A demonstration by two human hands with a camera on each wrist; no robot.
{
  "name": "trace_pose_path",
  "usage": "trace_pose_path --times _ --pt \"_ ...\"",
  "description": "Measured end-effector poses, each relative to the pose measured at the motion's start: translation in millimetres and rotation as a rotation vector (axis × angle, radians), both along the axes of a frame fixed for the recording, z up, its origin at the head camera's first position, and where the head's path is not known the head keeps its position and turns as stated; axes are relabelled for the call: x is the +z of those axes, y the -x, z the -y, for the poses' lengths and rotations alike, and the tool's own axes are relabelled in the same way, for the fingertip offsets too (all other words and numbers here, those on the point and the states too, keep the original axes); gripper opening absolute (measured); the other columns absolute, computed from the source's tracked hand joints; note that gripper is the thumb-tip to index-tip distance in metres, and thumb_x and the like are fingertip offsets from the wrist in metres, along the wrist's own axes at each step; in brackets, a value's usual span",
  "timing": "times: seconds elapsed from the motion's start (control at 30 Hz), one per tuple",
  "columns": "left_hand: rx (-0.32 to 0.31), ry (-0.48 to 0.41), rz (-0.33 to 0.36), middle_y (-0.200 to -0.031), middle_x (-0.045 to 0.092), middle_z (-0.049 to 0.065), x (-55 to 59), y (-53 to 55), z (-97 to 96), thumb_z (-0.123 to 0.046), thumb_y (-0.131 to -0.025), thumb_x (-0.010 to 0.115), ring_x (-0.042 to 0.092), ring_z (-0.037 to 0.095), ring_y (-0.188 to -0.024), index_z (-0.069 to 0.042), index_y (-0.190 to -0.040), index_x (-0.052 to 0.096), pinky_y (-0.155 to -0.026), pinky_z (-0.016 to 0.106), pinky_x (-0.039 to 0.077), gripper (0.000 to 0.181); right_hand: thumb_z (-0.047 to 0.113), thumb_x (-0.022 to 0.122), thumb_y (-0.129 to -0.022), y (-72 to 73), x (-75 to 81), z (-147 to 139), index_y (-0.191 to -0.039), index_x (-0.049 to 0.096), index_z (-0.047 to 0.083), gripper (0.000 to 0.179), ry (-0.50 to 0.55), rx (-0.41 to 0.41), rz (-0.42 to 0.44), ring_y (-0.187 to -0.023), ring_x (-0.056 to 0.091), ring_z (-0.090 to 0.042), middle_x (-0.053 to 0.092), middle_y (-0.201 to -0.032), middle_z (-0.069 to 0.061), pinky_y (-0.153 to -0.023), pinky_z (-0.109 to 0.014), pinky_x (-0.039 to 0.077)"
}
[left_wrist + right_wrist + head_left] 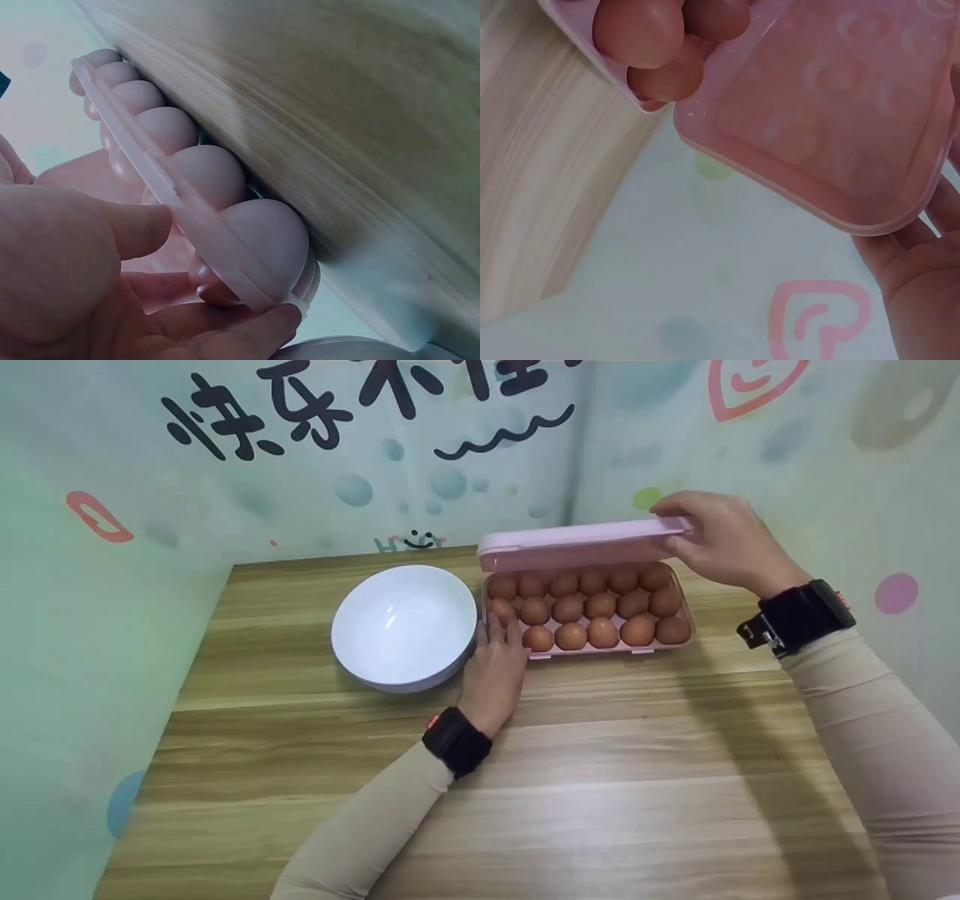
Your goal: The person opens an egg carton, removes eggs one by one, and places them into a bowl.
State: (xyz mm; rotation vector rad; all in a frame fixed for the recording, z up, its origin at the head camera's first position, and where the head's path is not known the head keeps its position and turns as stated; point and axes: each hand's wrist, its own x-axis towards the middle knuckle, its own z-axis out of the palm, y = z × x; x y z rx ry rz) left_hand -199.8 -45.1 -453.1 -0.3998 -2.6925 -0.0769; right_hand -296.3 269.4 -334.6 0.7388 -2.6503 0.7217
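A pink plastic egg box [592, 651] lies on the table with its lid [577, 537] raised at the back. Rows of brown eggs [602, 632] fill the base. My right hand [724, 544] grips the lid's right end, and the right wrist view shows the lid's hollow inner side. At the base's front left corner is my left hand [495, 679]. In the left wrist view its thumb lies by the front rim and its fingers curve round the end, holding the corner. Part of the eggs at that corner is hidden by the fingers.
A white bowl [405, 622] stands just left of the egg box, close to my left hand. The wooden table [300, 780] stretches toward me. Behind it hangs a pale printed cloth [300, 510] with dark characters and coloured spots.
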Motion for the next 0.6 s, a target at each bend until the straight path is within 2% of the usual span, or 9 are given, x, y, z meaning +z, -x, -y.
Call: trace_pose_path --times 0.17,0.3,0.4,0.47,0.6 --pt "0.004 0.028 0.008 -0.138 0.063 0.033 1.8 -0.7 -0.1 -0.026 -0.103 0.072 0.066 0.045 -0.125 0.004 -0.144 0.061 -0.087 0.041 0.064 0.052 0.011 0.073 -0.1 11.4 -3.9 -4.1 -0.122 0.072 0.001 0.024 0.127 -0.05 -0.044 -0.116 0.063 -0.037 0.071 -0.12 -0.019 -0.1 -0.052 0.047" --pt "0.0 0.036 0.035 -0.139 0.063 0.033 2.7 -0.7 0.1 -0.028 -0.103 0.071 0.066 0.046 -0.125 0.003 -0.144 0.061 -0.087 0.042 0.064 0.052 0.022 0.068 -0.105 19.6 -9.7 -5.2 -0.128 0.074 0.006 0.028 0.184 -0.129 -0.067 -0.117 0.061 -0.03 0.071 -0.124 -0.016 -0.093 -0.032 0.047" --pt "-0.008 -0.009 0.072 -0.142 0.06 0.033 4.3 0.6 0.5 -0.028 -0.103 0.071 0.064 0.047 -0.127 0.003 -0.145 0.059 -0.085 0.043 0.064 0.054 0.03 0.06 -0.109 24.5 -12.2 -3.1 -0.135 0.073 0.012 0.033 0.213 -0.196 -0.03 -0.116 0.058 -0.023 0.069 -0.128 -0.013 -0.086 -0.021 0.044" --pt "-0.014 -0.049 0.095 -0.146 0.058 0.032 5.6 1.9 0.7 -0.028 -0.103 0.072 0.063 0.048 -0.128 0.003 -0.146 0.056 -0.084 0.043 0.064 0.055 0.032 0.055 -0.111 27.8 -11.8 -1.3 -0.139 0.071 0.014 0.037 0.225 -0.229 -0.001 -0.116 0.056 -0.022 0.067 -0.131 -0.012 -0.088 -0.023 0.046" --pt "-0.022 -0.078 0.11 -0.149 0.054 0.029 7.1 3.7 1.5 -0.027 -0.103 0.073 0.063 0.046 -0.127 0.003 -0.146 0.052 -0.08 0.042 0.065 0.057 0.033 0.05 -0.113 34.9 -9.3 1.6 -0.143 0.067 0.014 0.04 0.236 -0.262 0.048 -0.124 0.056 -0.026 0.065 -0.136 -0.013 -0.101 -0.038 0.049"
